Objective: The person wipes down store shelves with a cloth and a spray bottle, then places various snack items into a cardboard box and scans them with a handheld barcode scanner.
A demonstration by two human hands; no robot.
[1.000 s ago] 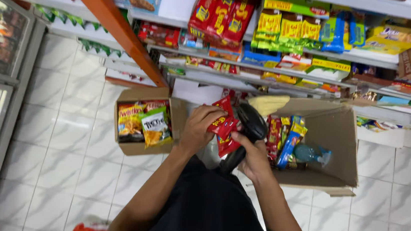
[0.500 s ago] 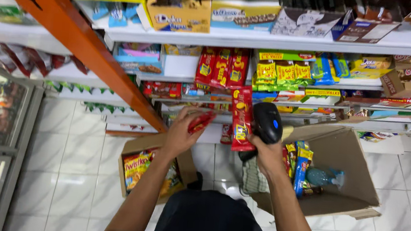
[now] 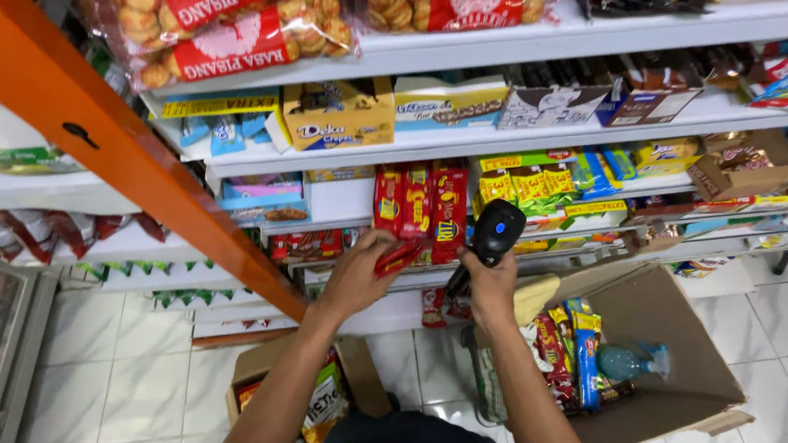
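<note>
While left hand (image 3: 357,278) pinches a red packet (image 3: 399,256) — right hand (image 3: 491,293) beside it grips the scanner (image 3: 491,236).

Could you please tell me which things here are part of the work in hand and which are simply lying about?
In hand:
- red packet, held in left hand
- black scanner, held in right hand
- red packets on shelf

Lying about:
- large box
- blue spray bottle
- small box
- orange beam

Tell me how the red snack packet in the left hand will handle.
The red snack packet looks like thin glossy film, so probably floppy and somewhat slippery. The left hand holds it by the fingertips alone, so it is likely light. Its contents may crush if squeezed.
</note>
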